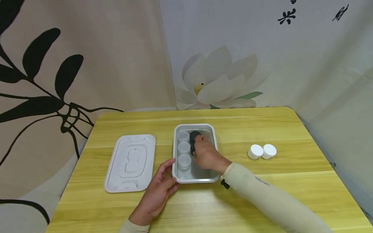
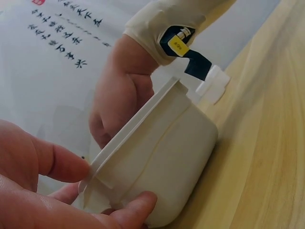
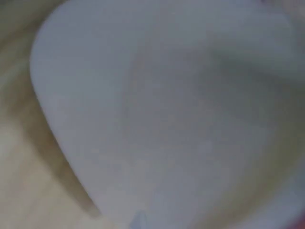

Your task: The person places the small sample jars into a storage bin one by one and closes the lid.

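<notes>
A white rectangular container [image 1: 211, 136] stands mid-table. Three small clear cups [image 1: 184, 148] line its left side, and black round pieces [image 1: 194, 135] lie in its right side. My right hand [image 1: 200, 145] reaches into it, fingers curled over one black round piece. From the left wrist view this hand [image 2: 119, 98] dips behind the container wall [image 2: 162, 157]. My left hand [image 1: 171, 174] grips the container's near left corner, thumb [image 2: 57, 162] on the rim, a finger on the wall. In the right wrist view only a blurred white container interior [image 3: 167, 119] shows.
The container's white lid [image 1: 131, 161] lies flat to its left. Two small white round caps [image 1: 261, 151] sit side by side on the right of the yellow wooden table [image 1: 291, 129]. Printed cloth walls close in the back and sides.
</notes>
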Action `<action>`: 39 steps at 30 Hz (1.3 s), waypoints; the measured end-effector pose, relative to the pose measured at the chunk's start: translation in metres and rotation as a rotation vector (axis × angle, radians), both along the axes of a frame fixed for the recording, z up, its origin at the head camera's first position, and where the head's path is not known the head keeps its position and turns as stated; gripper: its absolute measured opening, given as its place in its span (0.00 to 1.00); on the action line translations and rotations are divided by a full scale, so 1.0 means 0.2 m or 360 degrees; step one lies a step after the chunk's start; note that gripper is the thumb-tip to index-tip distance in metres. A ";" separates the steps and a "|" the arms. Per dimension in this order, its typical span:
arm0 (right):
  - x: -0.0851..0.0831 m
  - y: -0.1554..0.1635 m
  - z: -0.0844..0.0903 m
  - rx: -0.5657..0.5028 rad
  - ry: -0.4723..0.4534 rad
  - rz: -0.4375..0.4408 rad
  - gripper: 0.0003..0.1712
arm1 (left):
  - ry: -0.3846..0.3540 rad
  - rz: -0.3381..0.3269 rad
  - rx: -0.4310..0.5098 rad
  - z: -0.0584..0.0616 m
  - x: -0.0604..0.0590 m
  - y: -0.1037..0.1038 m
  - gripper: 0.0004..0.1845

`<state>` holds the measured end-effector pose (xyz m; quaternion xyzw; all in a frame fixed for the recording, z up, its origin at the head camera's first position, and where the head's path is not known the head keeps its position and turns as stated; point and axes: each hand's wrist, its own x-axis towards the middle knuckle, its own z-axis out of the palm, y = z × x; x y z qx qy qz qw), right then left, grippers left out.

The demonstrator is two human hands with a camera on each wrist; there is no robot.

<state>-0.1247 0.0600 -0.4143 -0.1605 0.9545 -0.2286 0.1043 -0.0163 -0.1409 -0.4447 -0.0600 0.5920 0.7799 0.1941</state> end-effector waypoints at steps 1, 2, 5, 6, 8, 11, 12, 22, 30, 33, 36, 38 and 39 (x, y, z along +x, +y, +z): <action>0.00 0.00 0.01 0.0004 -0.0001 0.0000 0.30 | -0.0001 -0.0001 0.0001 0.00 0.00 0.00 0.32; 0.00 0.01 0.02 0.0011 0.0007 0.0002 0.31 | 0.0001 0.0000 0.0001 0.00 0.00 0.00 0.32; 0.00 0.02 0.05 0.0036 0.0047 0.0016 0.31 | 0.0004 0.0007 0.0001 0.00 0.00 0.00 0.31; 0.00 0.03 0.06 0.0042 0.0059 0.0015 0.30 | 0.0004 0.0008 0.0003 0.00 0.00 0.00 0.31; 0.01 0.04 0.08 0.0045 0.0070 0.0015 0.29 | 0.0005 0.0010 0.0005 0.00 0.00 0.00 0.32; 0.01 0.06 0.10 0.0005 0.0060 0.0006 0.28 | 0.0005 0.0005 0.0005 0.00 0.00 0.00 0.32; 0.01 0.07 0.11 -0.0017 0.0053 0.0005 0.28 | 0.0004 0.0006 0.0003 0.00 0.00 0.00 0.32; -0.03 0.29 0.19 -0.0416 0.0038 -0.0190 0.24 | -0.0008 0.0020 0.0013 0.01 0.00 0.01 0.31; -0.01 0.55 0.21 -0.0539 -0.0011 -0.0427 0.24 | -0.0008 0.0029 0.0014 0.01 0.00 0.01 0.32; 0.01 0.63 0.21 -0.0569 -0.0028 -0.0487 0.26 | -0.0002 0.0038 0.0017 0.01 0.00 0.01 0.32; 0.04 0.71 0.20 -0.0601 -0.0004 -0.0536 0.28 | -0.0005 0.0039 0.0021 0.01 0.00 0.01 0.32; 0.06 0.77 0.19 -0.0604 0.0025 -0.0571 0.29 | -0.0008 0.0039 0.0026 0.01 0.00 0.01 0.32; 0.07 0.81 0.18 -0.0605 0.0044 -0.0596 0.29 | -0.0010 0.0039 0.0029 0.01 0.00 0.01 0.32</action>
